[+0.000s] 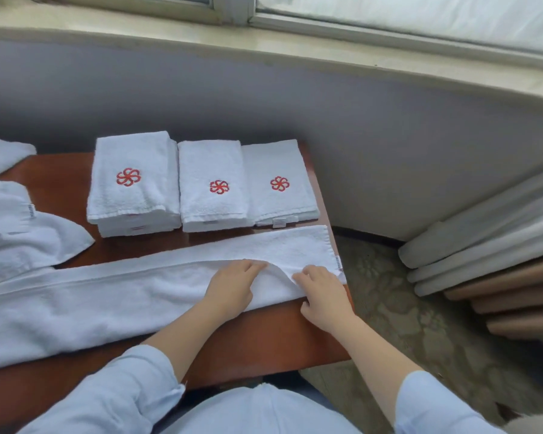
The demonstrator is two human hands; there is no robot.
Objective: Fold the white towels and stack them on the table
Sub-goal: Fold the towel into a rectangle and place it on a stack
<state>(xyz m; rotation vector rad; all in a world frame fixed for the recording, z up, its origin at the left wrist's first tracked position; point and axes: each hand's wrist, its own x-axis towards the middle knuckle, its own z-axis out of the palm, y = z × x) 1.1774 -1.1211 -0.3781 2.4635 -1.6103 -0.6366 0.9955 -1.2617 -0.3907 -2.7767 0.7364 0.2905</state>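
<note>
**Brown table under a window, long towel held at its right end**

A brown wooden table stands against a grey wall, below a pale sill and window frame. Across the near half of the table lies a white towel, folded lengthwise into a long strip that runs from the left edge of view to the table's right edge. Both hands are on its right end. The left hand lies palm down on the strip, its fingers bent over the edge of the upper layer and gripping it. The right hand is just beside it, nearer the towel's end, with fingers curled onto the same raised flap and the thumb at the near edge, pinching the cloth. Between the two hands the upper layer curves up in a loose fold.

Behind the towel, along the far edge, sit three stacks of folded towels, left, middle and right, each topped with a red flower emblem. The left stack is the tallest. A pile of unfolded towels lies at the table's left end. Pale blue sleeves cover the forearms. To the right is patterned floor and a curtain hanging in folds
</note>
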